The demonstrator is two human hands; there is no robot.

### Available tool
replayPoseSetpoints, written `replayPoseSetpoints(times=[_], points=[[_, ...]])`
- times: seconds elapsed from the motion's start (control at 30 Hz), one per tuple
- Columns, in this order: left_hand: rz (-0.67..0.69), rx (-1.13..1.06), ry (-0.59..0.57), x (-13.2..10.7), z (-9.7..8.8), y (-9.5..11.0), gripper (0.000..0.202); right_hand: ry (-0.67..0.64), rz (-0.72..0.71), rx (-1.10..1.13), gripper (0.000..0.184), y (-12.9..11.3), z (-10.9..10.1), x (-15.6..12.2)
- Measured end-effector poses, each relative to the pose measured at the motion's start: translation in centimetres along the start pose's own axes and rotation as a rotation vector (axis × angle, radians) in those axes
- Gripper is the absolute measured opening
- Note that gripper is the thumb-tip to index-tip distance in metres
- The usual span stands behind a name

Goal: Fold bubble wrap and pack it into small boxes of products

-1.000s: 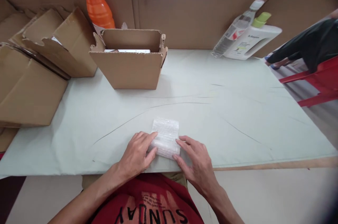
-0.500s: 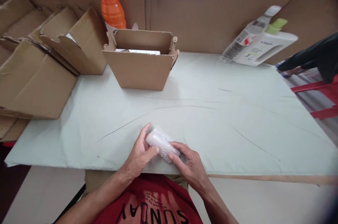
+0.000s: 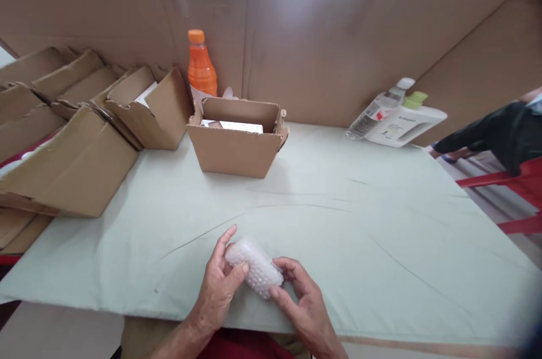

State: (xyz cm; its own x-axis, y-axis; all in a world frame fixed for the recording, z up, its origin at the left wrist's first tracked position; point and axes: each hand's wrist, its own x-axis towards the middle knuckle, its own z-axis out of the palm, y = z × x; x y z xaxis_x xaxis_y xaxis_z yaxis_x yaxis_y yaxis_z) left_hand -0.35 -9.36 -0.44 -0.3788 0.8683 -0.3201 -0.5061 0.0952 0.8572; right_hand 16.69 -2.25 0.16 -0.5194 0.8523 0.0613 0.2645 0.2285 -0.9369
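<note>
Head view: the left hand [image 3: 217,287] pinches the left end of the bubble-wrap bundle [image 3: 257,270], thumb on top; the right hand [image 3: 305,303] pinches its right end. The bundle is positioned near the front edge of the cloth-covered table [image 3: 322,178].

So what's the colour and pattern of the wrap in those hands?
The wrap is whitish, dotted with small bubbles; best seen in the head view.

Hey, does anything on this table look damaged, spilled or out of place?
The middle cardboard box has ragged upper corners, as if roughly cut or torn. Thin, dark, curved lines cross the pale tablecloth; they may be creases or marks. I see no spill.
</note>
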Motion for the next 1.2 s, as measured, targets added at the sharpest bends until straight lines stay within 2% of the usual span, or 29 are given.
replayPoseSetpoints(times=[0.07,0.13,0.23,0.3,0.4,0.5,0.6,0.67,0.73,0.8,0.87,0.93,1.0,1.03,1.1,1.2], points=[[-0.007,-0.004,-0.009,0.3,-0.2,0.2,0.088,-0.024,-0.027,0.004,0.024,-0.5,-0.1,0.6],[-0.009,0.002,-0.101,0.7,-0.6,1.1,0.086,-0.031,-0.046,-0.023,0.019,-1.3,-1.1,1.9],[0.074,0.005,-0.305,2.4,-1.7,3.9,0.085,0.03,-0.093,-0.064,0.019,-3.7,-4.1,5.2],[0.142,0.056,-0.355,4.4,-2.5,6.2,0.075,0.092,-0.155,-0.074,0.021,-6.2,-6.5,8.4],[0.147,0.226,-0.26,8.0,-3.1,8.8,0.053,0.212,-0.298,-0.144,0.026,-10.7,-8.8,14.3],[0.108,0.309,-0.115,11.1,-3.3,8.9,0.047,0.266,-0.411,-0.411,0.031,-14.7,-9.4,20.7],[0.125,0.355,-0.09,12.5,-3.6,7.3,0.046,0.149,-0.308,-0.902,0.026,-17.8,-9.0,26.3],[0.149,0.423,-0.144,12.6,-4.1,6.3,0.042,-0.038,-0.182,-1.175,0.021,-19.4,-8.4,29.1],[0.163,0.477,-0.195,12.6,-4.5,5.9,0.04,-0.27,-0.077,-1.305,0.018,-20.4,-7.2,31.0],[0.173,0.503,-0.207,12.6,-4.8,5.9,0.039,-0.455,-0.004,-1.339,0.014,-20.6,-5.7,32.2],[0.178,0.517,-0.214,12.6,-4.9,6.0,0.039,-0.566,0.045,-1.336,0.011,-20.0,-4.2,33.0],[0.183,0.533,-0.221,12.7,-4.8,5.9,0.038,-0.621,0.06,-1.299,0.01,-19.1,-3.4,33.4],[0.192,0.542,-0.228,12.7,-4.8,5.5,0.037,-0.62,0.035,-1.259,0.013,-18.6,-3.5,33.3],[0.198,0.541,-0.226,12.7,-4.9,5.3,0.036,-0.575,-0.002,-1.244,0.014,-18.6,-4.0,33.0],[0.235,0.529,-0.182,12.7,-5.1,5.1,0.035,-0.386,-0.115,-1.191,0.016,-18.7,-5.7,31.8],[0.377,0.515,0.052,12.5,-5.6,6.2,0.035,-0.02,-0.284,-0.997,0.021,-18.0,-9.1,28.3]])
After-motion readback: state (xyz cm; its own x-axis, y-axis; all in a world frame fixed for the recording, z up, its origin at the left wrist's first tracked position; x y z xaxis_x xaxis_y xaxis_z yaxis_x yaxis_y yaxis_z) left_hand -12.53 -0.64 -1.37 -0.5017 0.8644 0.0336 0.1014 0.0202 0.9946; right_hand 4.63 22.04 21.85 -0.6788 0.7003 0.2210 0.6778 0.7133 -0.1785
